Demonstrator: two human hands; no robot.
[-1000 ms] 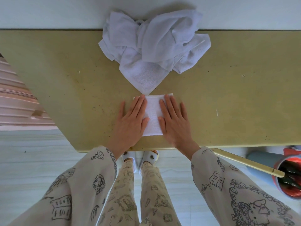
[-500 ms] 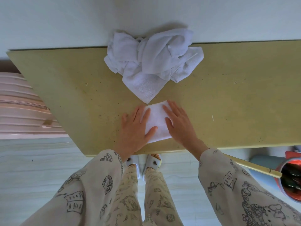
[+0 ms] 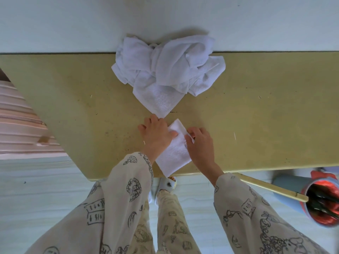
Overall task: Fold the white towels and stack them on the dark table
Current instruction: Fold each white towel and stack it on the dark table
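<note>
A small folded white towel [image 3: 174, 153] lies askew near the front edge of the olive table [image 3: 266, 125], one corner poking past the edge. My left hand [image 3: 156, 133] grips its left side, thumb on top and fingers curled at the edge. My right hand [image 3: 200, 143] pinches its upper right edge with curled fingers. A heap of crumpled white towels [image 3: 165, 70] sits at the back of the table against the wall, its lowest corner almost touching my left hand.
A pink ribbed case [image 3: 20, 125] stands to the left of the table. At the lower right a grey bin with a red liner [image 3: 322, 206] sits on the floor beside a slanted yellow table leg [image 3: 271, 189]. A white wall [image 3: 165, 19] backs the table.
Both hands went from lying flat on the folded towel to curling onto its edges. The towel has turned diagonal and slid toward the front edge.
</note>
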